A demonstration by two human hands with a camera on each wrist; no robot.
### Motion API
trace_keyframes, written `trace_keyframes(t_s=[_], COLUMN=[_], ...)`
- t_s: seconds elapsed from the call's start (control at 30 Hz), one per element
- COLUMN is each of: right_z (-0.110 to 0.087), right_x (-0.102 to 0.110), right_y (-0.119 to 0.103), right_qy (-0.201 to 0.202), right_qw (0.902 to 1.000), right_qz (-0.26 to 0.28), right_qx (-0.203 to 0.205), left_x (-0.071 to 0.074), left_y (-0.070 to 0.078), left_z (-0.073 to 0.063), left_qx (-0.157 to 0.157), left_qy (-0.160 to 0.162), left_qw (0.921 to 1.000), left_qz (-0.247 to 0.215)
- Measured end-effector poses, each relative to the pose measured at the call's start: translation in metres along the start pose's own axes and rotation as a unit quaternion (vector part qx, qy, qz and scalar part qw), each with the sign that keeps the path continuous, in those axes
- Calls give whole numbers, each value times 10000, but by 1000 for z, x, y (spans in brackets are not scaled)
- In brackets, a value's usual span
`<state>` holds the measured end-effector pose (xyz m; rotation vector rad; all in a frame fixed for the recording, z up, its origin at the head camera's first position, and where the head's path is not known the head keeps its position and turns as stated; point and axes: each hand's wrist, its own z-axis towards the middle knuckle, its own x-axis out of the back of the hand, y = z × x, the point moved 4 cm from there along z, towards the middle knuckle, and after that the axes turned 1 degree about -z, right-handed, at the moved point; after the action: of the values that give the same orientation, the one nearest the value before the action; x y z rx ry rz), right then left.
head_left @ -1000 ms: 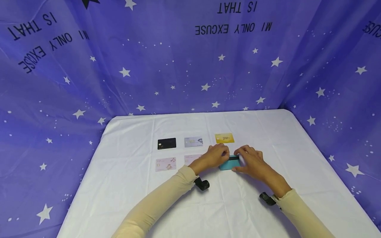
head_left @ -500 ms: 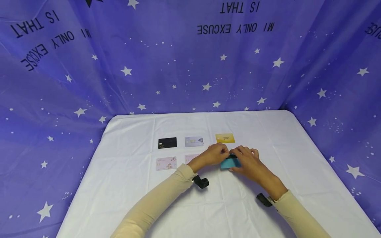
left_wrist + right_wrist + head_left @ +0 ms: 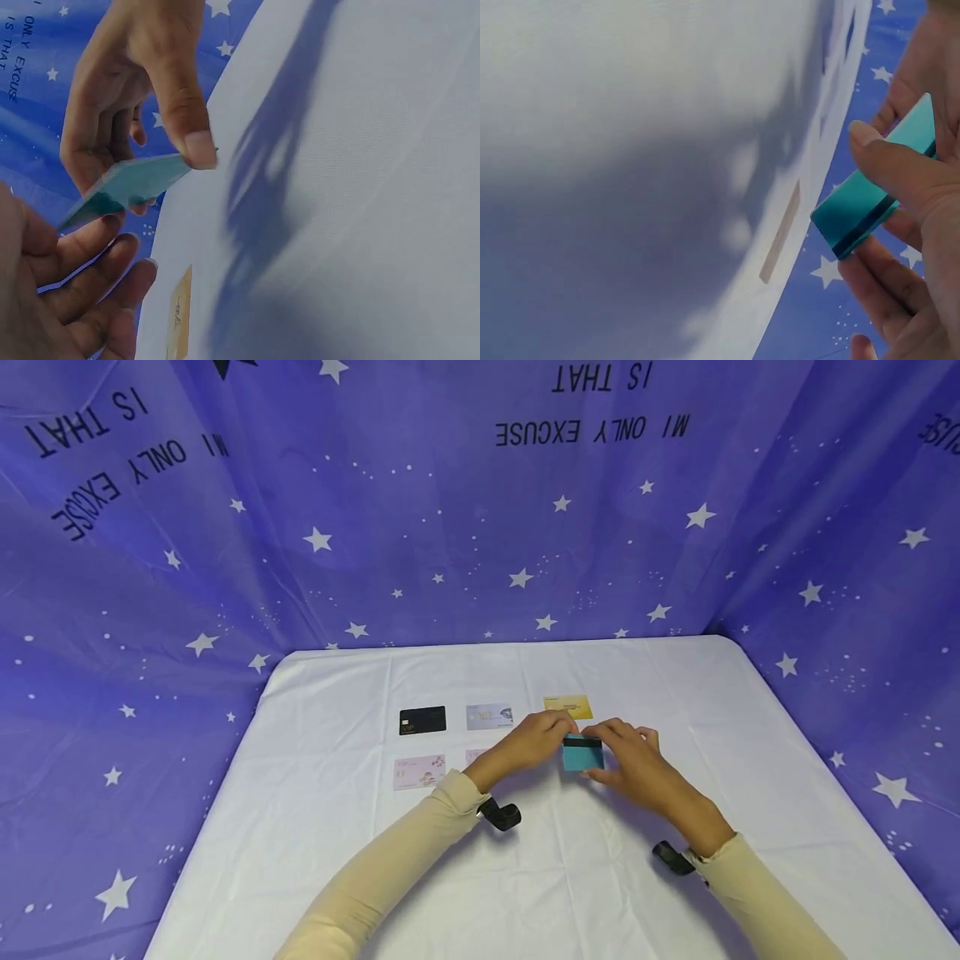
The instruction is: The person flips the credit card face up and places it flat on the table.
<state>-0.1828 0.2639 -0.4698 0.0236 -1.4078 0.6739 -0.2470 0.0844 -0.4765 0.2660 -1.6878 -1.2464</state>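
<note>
A teal bank card (image 3: 582,760) with a black stripe faces up between both hands, raised off the white cloth. My right hand (image 3: 637,768) grips it, the thumb on the near edge and the fingers along the far edge. At the card's left far corner, my left hand (image 3: 531,739) pinches it between thumb and index finger. In the left wrist view, the other left fingers (image 3: 112,277) spread loosely below the card. From the right wrist, the right thumb (image 3: 900,169) crosses the card's edge, with the left hand partly hidden behind.
A black card (image 3: 422,721), a silver card (image 3: 490,717) and a gold card (image 3: 567,705) lie in the back row. In front lie a pink card (image 3: 419,772) and a second pink card (image 3: 474,759), mostly covered by the left forearm. Starry blue curtains (image 3: 465,527) surround the table.
The teal card has risen and moved slightly away from me with both hands. Its tilt has straightened in the head view, and more of its face shows. The other cards stay put.
</note>
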Motion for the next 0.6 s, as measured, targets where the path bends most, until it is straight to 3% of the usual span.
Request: trace_keyframes(t_s=[0.13, 0.33, 0.4, 0.6], right_z=[3, 8, 9, 12], right_x=[6, 10, 9, 6], right_y=[4, 7, 8, 8], right_qy=[-35, 105, 133, 130], right_qw=[9977, 9930, 9904, 9806], right_qz=[647, 1155, 1360, 1929], right_qx=[-192, -202, -228, -315], left_x=[0, -11, -14, -13], left_y=[-1, -4, -4, -3], left_z=[-3, -8, -9, -12], left_qx=[-99, -421, -520, -726], left_qy=[-39, -913, -1060, -968], left_qw=[9996, 9949, 9929, 9926], left_qz=[-271, -128, -133, -48])
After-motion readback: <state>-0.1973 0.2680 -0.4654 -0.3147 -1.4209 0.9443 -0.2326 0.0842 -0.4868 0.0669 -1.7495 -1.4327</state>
